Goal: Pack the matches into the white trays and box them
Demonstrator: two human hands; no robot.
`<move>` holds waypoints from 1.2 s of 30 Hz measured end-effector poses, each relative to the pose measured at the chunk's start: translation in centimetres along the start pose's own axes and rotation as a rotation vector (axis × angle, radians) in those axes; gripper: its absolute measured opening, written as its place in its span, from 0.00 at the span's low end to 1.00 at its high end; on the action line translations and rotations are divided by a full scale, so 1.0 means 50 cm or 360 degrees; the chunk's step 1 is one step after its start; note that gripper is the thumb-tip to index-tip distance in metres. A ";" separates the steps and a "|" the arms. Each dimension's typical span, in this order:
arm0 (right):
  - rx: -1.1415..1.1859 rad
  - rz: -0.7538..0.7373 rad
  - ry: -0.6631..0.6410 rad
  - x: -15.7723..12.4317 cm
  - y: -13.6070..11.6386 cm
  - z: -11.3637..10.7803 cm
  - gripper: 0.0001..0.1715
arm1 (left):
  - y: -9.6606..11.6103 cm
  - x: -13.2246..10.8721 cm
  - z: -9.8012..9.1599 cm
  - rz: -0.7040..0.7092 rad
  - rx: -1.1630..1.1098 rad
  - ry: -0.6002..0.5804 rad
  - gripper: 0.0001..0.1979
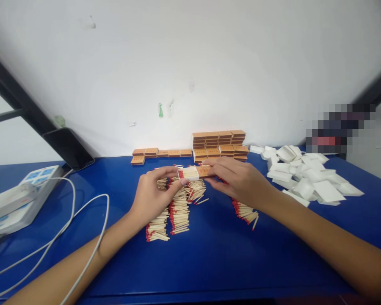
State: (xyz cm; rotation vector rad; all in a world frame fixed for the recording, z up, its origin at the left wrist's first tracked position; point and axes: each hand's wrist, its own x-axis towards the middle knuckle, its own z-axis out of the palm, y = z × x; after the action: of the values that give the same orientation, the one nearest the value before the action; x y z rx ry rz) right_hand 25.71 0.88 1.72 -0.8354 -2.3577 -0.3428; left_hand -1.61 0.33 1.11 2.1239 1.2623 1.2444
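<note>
My left hand (155, 192) and my right hand (238, 180) hold one matchbox (195, 172) between them above the blue table (209, 254). Its white tray, filled with red-tipped matches, sticks out of the orange sleeve toward the left. The left fingers pinch the tray end; the right fingers grip the sleeve. Under the hands lie piles of loose matches (178, 212), and another small heap of matches (246, 212) lies below my right wrist.
Closed orange matchboxes are stacked (220, 144) at the wall, with a low row (158, 153) to their left. A heap of empty white trays (305, 173) lies at the right. At the left are a white power strip (15, 199), its cables (82, 220) and a dark phone (68, 148).
</note>
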 end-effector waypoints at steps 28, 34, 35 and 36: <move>0.0345 0.0364 -0.0540 -0.033 0.063 0.010 0.11 | -0.003 0.007 -0.001 -0.0111 0.0043 0.0024 0.16; 0.0357 0.0373 -0.0573 -0.039 0.079 0.021 0.15 | -0.005 0.004 0.000 -0.0093 0.0057 -0.0012 0.17; 0.0396 0.0372 -0.0565 -0.037 0.078 0.020 0.15 | -0.005 0.003 0.000 -0.0091 0.0054 -0.0016 0.18; 0.0434 0.0379 -0.0545 -0.033 0.075 0.016 0.16 | -0.005 0.003 0.000 -0.0089 0.0051 -0.0019 0.18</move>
State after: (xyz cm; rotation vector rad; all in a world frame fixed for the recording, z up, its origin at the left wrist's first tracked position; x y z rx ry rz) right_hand 28.76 3.29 0.20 -1.0937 -2.4975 0.2343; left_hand -1.72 0.59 1.02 2.1001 1.3357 1.1942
